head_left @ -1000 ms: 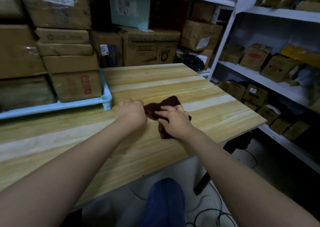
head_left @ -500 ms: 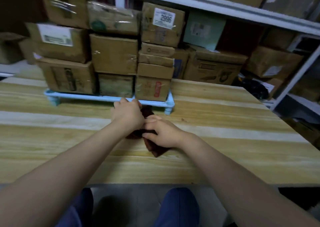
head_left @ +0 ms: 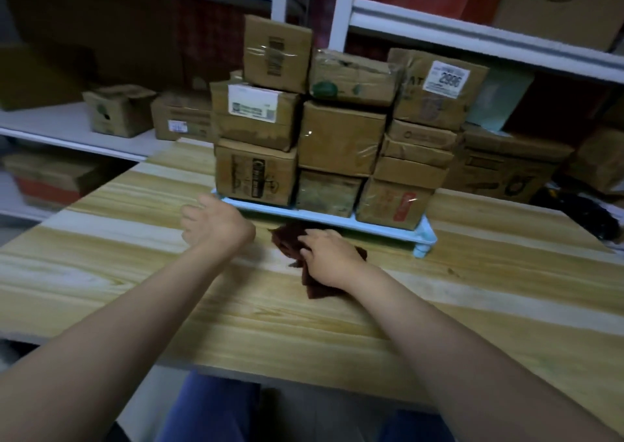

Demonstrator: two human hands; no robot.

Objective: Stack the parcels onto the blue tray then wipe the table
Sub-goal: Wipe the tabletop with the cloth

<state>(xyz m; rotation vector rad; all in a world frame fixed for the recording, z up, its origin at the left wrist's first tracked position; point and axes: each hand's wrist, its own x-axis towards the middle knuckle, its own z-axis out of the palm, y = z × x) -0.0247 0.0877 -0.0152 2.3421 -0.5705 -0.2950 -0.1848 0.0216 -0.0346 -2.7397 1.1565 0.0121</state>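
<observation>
Since half a second ago, when both hands were bunched together on the cloth, the left hand (head_left: 216, 227) has let go and moved off to the left. It now hangs just above the table (head_left: 472, 306) with its fingers loose and spread, holding nothing. The right hand (head_left: 329, 256) lies flat on the dark red-brown cloth (head_left: 285, 241), pressing it against the wood just in front of the blue tray (head_left: 391, 228).

That tray stands on short legs toward the far side of the table and carries the parcels (head_left: 341, 138), brown cartons stacked in three columns that touch each other. The top right carton (head_left: 435, 90) bears a white label reading 2996. Behind and to the left, a white shelf (head_left: 67, 124) holds more cardboard boxes (head_left: 118, 109).
</observation>
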